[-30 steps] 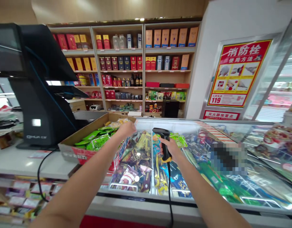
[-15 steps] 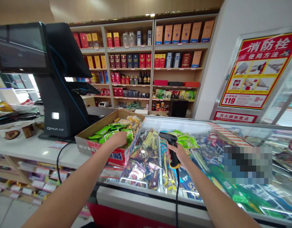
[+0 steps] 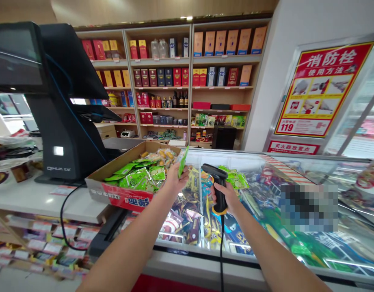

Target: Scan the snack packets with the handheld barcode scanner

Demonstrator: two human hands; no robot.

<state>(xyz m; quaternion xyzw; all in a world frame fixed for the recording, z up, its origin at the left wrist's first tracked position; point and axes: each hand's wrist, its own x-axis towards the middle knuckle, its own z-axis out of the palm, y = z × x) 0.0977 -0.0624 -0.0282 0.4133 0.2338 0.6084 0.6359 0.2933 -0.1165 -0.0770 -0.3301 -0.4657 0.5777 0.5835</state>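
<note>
My left hand (image 3: 174, 177) is closed on a green snack packet (image 3: 183, 161), held upright on edge just beyond the right wall of an open cardboard box (image 3: 119, 194). The box holds several green and yellow packets (image 3: 138, 178). My right hand (image 3: 225, 198) grips the handle of a black barcode scanner (image 3: 216, 182), its head pointing left toward the packet, its cable (image 3: 221, 251) hanging down. A few green packets (image 3: 235, 178) lie on the freezer's glass lid (image 3: 266, 170) just right of the scanner.
A black point-of-sale terminal (image 3: 61, 121) stands on the white counter (image 3: 28, 198) at left. The glass-topped freezer runs to the right, full of wrapped goods. Shelves of boxed goods (image 3: 174, 77) fill the back wall. A red and yellow poster (image 3: 321, 89) hangs at right.
My left hand came out of the box and lifted a green packet up next to the scanner. The right hand kept hold of the scanner.
</note>
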